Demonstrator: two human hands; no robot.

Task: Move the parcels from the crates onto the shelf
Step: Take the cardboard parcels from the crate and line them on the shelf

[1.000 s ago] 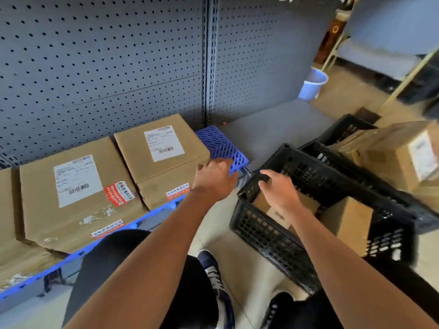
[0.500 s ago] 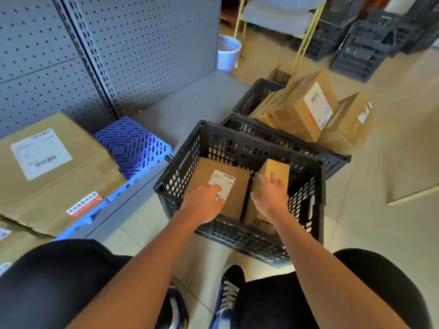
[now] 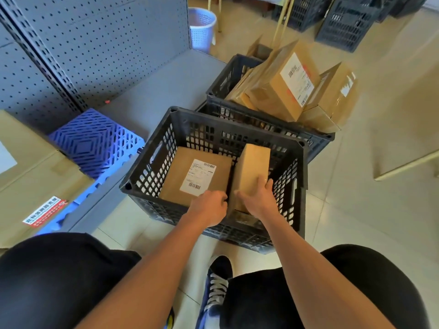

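Note:
A black plastic crate (image 3: 299, 184) stands on the floor in front of my knees. Inside it a flat cardboard parcel with a white label (image 3: 190, 172) lies on the left, and a narrow parcel (image 3: 253, 167) stands on edge on the right. My left hand (image 3: 209, 207) reaches into the gap between the two parcels, fingers curled down at the narrow parcel's left face. My right hand (image 3: 259, 198) grips the narrow parcel's near end. The grey shelf (image 3: 161, 91) lies low at the left, with a blue plastic grid (image 3: 95, 141) on it.
A second black crate (image 3: 228, 74) behind the first holds large cardboard boxes (image 3: 282, 84). A big box (image 3: 35, 181) lies on the blue grid at the left. A pale basket (image 3: 202, 27) and more dark crates (image 3: 344, 20) stand farther back on the tiled floor.
My view swung from the shelf to the crate. Both hands moved down into the crate, and both have closed in on the upright narrow parcel from either side.

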